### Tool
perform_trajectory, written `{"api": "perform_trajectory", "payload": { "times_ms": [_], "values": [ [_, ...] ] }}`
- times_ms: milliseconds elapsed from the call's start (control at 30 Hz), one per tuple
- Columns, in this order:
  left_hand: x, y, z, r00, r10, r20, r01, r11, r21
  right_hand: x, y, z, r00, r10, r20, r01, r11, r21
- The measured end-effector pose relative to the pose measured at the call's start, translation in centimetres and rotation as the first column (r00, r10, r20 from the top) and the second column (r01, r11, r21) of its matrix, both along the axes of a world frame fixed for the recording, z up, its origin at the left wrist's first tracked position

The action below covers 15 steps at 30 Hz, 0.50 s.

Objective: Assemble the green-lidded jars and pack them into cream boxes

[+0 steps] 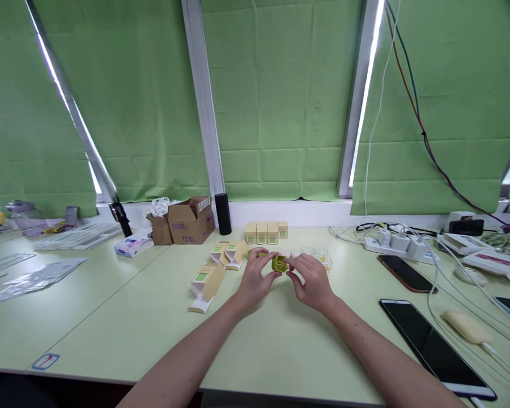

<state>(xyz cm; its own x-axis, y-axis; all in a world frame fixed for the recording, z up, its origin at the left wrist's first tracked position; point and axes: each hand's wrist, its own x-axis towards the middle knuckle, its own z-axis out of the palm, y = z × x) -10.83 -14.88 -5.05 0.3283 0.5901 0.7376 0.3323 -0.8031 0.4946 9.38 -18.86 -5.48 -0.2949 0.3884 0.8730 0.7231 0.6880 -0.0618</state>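
Observation:
My left hand (255, 277) is closed around a small yellow-green container (279, 263), its hollow side facing right. At that opening are the bent fingers of my right hand (312, 280), with the index fingertip touching the container. Whatever the right fingers pinch is too small to make out. Another yellow-green piece shows partly behind my left fingers. To the left lie cream cardboard boxes with green labels, among them an open box (208, 281) with its flap out. Several closed boxes (262, 233) stand in a row behind. Clear plastic pieces (322, 256) with yellow spots sit beyond my right hand.
Phones (408, 273), a tablet-like device (433, 343), white cables and a power strip (397, 243) occupy the right side. At the back left are a brown carton (191, 221), a black cylinder (223, 214) and a tissue pack (134, 245). Plastic bags (40, 277) lie far left.

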Motion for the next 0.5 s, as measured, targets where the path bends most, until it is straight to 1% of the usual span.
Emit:
{"api": "perform_trajectory", "payload": {
  "times_ms": [100,167,267,400,500],
  "values": [
    [-0.2,0.2,-0.1,0.999,0.039,0.001,-0.039,0.999,-0.006,0.0,-0.2,-0.1,0.997,0.008,-0.079,-0.011,0.999,-0.037],
    [-0.2,0.3,-0.2,0.999,0.037,-0.001,-0.037,0.999,-0.019,-0.2,-0.2,-0.3,0.997,0.022,-0.079,-0.028,0.997,-0.073],
    [-0.1,0.2,-0.2,1.000,0.025,0.002,-0.025,0.998,-0.057,-0.6,-0.1,-0.6,0.996,0.075,-0.049,-0.081,0.989,-0.121],
    [0.1,0.0,0.0,0.999,0.035,0.039,-0.030,0.992,-0.122,-0.7,0.2,-1.0,0.991,0.111,-0.081,-0.123,0.979,-0.161],
    [0.2,0.0,0.0,0.999,0.016,0.045,-0.010,0.990,-0.140,-0.6,0.3,-1.3,0.988,0.115,-0.103,-0.132,0.976,-0.173]
  ]
}}
